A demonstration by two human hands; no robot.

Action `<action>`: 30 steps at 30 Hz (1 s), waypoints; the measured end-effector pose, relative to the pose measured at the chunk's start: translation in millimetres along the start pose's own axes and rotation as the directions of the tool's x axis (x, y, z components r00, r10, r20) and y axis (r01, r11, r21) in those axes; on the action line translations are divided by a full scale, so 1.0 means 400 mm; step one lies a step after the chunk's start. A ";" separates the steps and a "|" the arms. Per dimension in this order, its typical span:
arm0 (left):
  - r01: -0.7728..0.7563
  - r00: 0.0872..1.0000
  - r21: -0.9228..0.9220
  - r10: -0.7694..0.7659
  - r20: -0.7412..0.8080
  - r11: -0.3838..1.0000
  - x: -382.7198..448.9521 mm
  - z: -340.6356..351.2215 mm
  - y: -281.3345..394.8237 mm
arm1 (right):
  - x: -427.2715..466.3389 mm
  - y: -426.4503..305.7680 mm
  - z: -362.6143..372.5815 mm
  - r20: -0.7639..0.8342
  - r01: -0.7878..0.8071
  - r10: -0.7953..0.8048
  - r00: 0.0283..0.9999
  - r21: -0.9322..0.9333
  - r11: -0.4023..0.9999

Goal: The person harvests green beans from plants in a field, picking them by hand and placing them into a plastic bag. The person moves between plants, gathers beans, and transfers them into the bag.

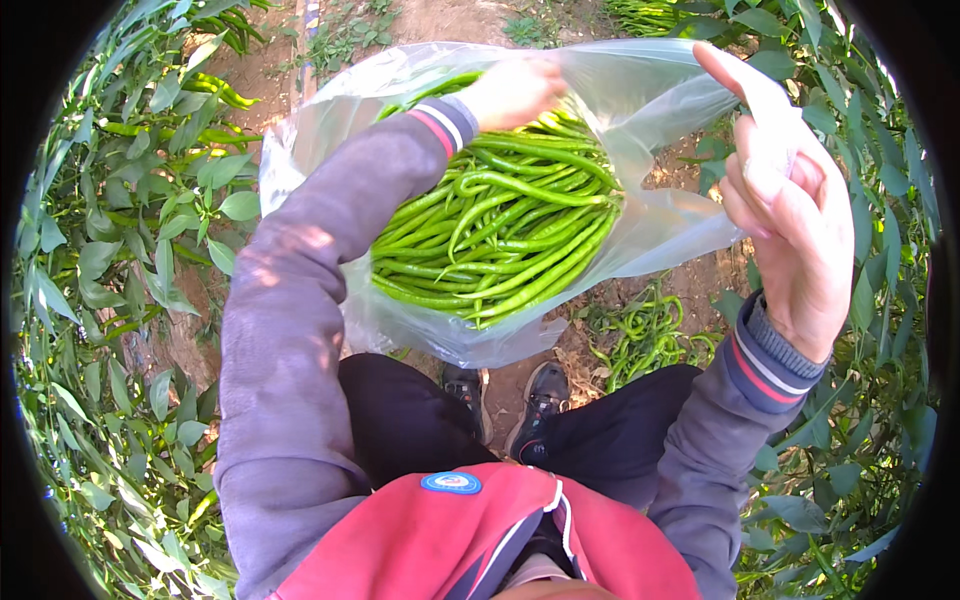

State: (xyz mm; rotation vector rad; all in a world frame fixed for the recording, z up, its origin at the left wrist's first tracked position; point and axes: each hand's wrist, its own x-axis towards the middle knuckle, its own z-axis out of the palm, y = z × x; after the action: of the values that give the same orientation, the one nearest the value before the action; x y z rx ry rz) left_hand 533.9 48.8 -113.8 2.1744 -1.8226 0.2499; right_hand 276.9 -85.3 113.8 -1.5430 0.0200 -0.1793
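Note:
A clear plastic bag [660, 225] lies open before my knees, loosely filled with long green chili peppers [517, 217]. The peppers mostly run lengthwise, and one near the middle bends back in a hook. My right hand [795, 172] grips the bag's edge on the right and pulls the film up taut, its index finger stretched out along the rim. Over the far side of the opening is my left hand [517, 90], blurred, back upward, above the peppers. Its fingers are partly hidden, and whether they hold anything is unclear.
Leafy pepper plants [172, 210] line the left side, and more foliage [840, 480] the right. Curled green peppers [649, 337] lie on the soil by my right knee. Another bunch of peppers [645, 16] is at the far right. My shoes [541, 409] stand just behind the bag.

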 end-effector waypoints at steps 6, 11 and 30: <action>0.154 0.949 -0.132 -0.110 0.297 0.979 -0.045 0.044 0.141 | -0.004 -0.031 0.034 -0.002 -0.037 0.037 0.999 -0.222 0.974; 0.335 0.929 -0.052 -0.321 0.183 0.941 -0.026 -0.033 0.065 | -0.021 -0.025 0.022 -0.004 -0.033 0.033 0.999 -0.160 0.987; 0.069 0.998 -0.007 -0.069 0.005 0.998 -0.098 -0.034 0.221 | 0.007 -0.025 0.023 0.136 0.003 0.019 0.990 -0.156 0.988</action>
State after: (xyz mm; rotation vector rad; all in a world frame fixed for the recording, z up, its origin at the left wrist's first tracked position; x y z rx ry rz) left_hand 440.9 75.9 -103.4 2.2298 -1.7445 0.2231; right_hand 279.8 -76.9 124.4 -1.7086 -0.0702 -0.0654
